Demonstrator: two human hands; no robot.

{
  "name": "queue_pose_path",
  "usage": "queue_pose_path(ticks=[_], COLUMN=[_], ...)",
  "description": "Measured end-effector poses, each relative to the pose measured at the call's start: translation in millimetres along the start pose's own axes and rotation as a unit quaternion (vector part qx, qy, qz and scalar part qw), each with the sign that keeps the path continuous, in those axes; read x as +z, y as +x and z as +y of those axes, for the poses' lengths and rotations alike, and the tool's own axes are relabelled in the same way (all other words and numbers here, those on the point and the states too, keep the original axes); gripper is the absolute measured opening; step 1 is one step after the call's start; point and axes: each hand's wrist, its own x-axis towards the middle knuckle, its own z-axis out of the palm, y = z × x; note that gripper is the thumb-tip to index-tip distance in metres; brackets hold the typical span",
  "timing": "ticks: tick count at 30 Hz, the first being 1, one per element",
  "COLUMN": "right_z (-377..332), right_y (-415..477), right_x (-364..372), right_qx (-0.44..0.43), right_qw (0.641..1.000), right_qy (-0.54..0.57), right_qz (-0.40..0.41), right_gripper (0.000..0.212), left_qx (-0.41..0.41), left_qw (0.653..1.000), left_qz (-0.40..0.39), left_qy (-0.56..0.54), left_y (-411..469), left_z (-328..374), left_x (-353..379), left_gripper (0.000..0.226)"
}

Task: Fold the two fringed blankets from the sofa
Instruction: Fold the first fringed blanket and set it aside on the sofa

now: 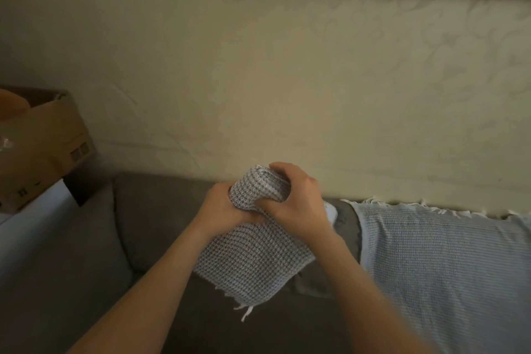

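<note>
Both hands hold a grey-and-white knitted fringed blanket in the air above the seat of the grey upholstered sofa. The left hand has its grip closed around the bunched top of the cloth. The right hand wraps over the same thick, rounded fold from the other side, fingers curled on it. Below the hands the cloth hangs as a compact, layered square with a few white fringe strands trailing off its lowest corner.

The knit looks soft, limp and light, with a coarse ribbed weave that should give plenty of friction. It will likely sag and slide open if held by one layer, so the sensible hold is across all layers at the folded edge or at the two corners.

The second piece, a pale blue waffle-weave blanket with a white fringe, lies spread over the sofa's back and seat at its right end, unfolded. It looks broader and floppier, best taken by its fringed corners. A brown cardboard box sits beyond the sofa's left end.
</note>
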Motion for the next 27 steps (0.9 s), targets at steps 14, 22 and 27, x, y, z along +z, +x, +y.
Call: queue_pose_path(ticks=[14,22,27], right_z=[58.7,58.3,71.9], right_y=[-21.0,-34.5,-32.1], right_x=[-6.2,-11.2,-25.1], right_qx=[0.301,0.256,0.248], right_qw=[0.816,0.778,0.753], right_qy=[0.494,0.559,0.554], right_qz=[-0.019,-0.130,-0.252], right_gripper=[0.104,0.096,0.112], left_qx=[-0.102,-0.121,-0.100], left_qw=[0.946,0.904,0.876], left_qz=[-0.071,-0.175,-0.168], left_qy=[-0.299,-0.372,-0.440], left_y=[-6.0,-7.2,-10.1], left_z=[18.9,25.9,25.0], left_x=[-8.6,-6.3,-6.3], left_gripper=[0.056,0.080,0.078])
